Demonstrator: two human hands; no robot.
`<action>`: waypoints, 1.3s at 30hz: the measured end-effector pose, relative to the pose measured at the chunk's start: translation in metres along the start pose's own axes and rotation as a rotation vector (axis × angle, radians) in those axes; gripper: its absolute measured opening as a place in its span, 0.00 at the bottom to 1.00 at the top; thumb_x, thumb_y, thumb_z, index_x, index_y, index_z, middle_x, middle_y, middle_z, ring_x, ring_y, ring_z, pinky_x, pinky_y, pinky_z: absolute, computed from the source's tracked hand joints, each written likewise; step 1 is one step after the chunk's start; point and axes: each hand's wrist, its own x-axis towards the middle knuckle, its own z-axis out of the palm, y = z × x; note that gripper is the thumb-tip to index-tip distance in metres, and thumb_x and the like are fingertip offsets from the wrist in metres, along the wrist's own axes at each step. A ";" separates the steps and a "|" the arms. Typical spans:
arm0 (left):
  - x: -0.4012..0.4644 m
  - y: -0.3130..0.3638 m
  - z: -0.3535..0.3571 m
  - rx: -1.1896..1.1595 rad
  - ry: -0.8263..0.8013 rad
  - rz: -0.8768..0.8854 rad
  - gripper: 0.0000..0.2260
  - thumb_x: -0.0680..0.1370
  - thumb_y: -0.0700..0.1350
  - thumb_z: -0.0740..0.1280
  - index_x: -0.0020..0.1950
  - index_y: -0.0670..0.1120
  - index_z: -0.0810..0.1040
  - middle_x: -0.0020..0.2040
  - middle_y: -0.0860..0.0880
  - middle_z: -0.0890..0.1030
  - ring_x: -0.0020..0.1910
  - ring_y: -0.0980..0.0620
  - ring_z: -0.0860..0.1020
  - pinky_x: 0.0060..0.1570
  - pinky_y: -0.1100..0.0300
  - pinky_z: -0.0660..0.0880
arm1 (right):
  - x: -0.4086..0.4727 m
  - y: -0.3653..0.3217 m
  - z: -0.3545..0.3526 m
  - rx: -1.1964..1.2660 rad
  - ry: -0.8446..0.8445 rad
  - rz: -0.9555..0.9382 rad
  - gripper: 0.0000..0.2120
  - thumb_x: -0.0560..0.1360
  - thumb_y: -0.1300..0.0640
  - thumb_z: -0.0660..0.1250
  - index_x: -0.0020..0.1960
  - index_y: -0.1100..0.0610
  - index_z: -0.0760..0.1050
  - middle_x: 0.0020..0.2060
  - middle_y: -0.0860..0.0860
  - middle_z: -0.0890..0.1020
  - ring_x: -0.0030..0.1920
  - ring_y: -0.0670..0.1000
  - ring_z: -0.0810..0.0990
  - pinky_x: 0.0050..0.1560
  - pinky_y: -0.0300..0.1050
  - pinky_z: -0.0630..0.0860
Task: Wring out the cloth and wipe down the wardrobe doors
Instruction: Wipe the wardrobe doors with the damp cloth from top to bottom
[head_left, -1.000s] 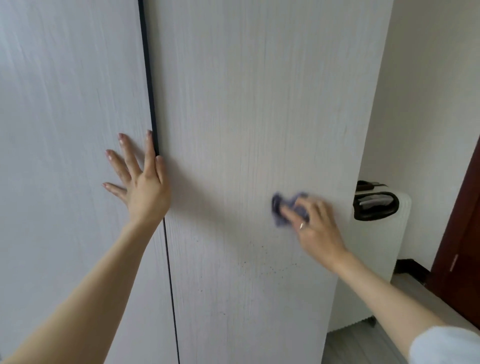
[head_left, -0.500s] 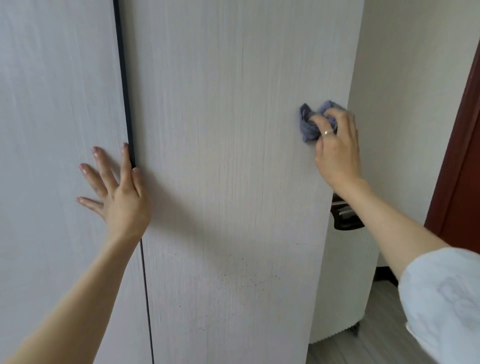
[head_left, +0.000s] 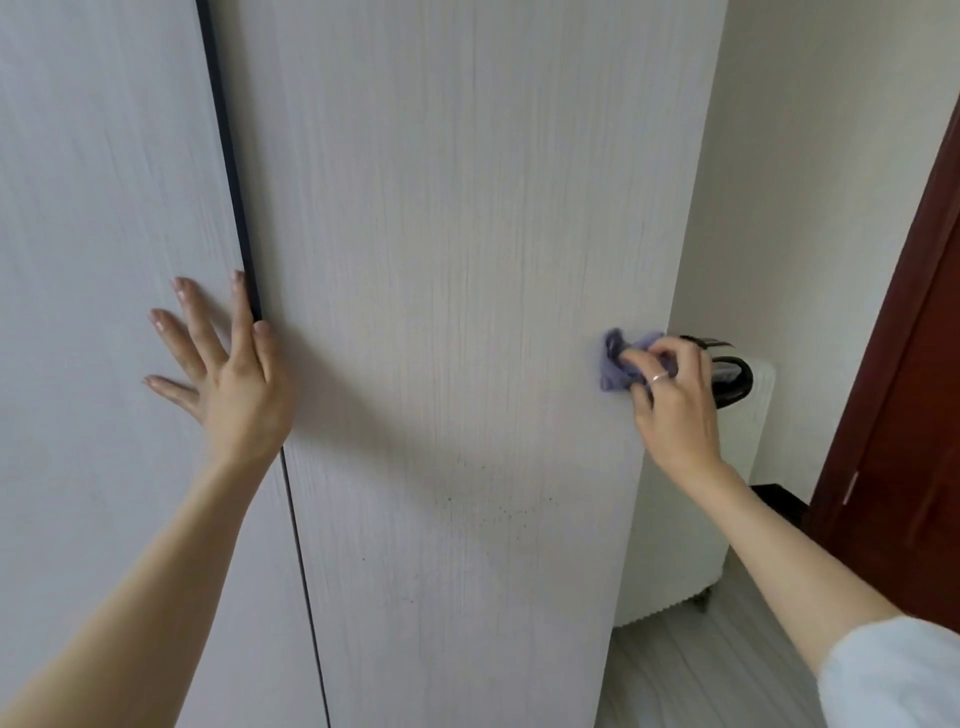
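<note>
wiping step: right hand (head_left: 670, 400) fingers clamped on crumpled purple cloth (head_left: 621, 364) at pale woodgrain wardrobe door (head_left: 441, 260) edge; left hand (head_left: 228, 374) fingers spread, bracing. next, probably: lower specks.

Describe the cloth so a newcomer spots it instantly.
Start at the right wardrobe door and go to its right edge. There the right hand pinches a small crumpled cloth against the panel. It is the only purple-blue thing on the pale wood.
</note>
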 end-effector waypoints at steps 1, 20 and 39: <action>-0.004 -0.002 0.002 0.001 -0.005 -0.005 0.22 0.83 0.49 0.45 0.75 0.63 0.45 0.77 0.52 0.37 0.75 0.47 0.34 0.66 0.34 0.34 | 0.015 -0.002 -0.001 0.044 0.054 0.053 0.17 0.66 0.72 0.68 0.53 0.60 0.79 0.51 0.58 0.71 0.50 0.58 0.68 0.48 0.52 0.72; -0.053 -0.058 0.026 0.135 -0.107 -0.031 0.22 0.83 0.51 0.46 0.75 0.64 0.43 0.76 0.47 0.34 0.74 0.42 0.32 0.66 0.30 0.36 | -0.049 -0.032 0.031 0.227 0.059 0.265 0.15 0.69 0.67 0.67 0.56 0.63 0.78 0.47 0.61 0.73 0.50 0.56 0.70 0.51 0.33 0.63; -0.058 -0.065 0.036 0.129 -0.045 -0.003 0.22 0.83 0.49 0.47 0.76 0.60 0.45 0.77 0.43 0.37 0.74 0.38 0.35 0.64 0.28 0.37 | -0.055 -0.064 0.055 0.249 0.114 0.073 0.14 0.71 0.63 0.67 0.56 0.59 0.79 0.48 0.56 0.71 0.47 0.53 0.67 0.50 0.36 0.65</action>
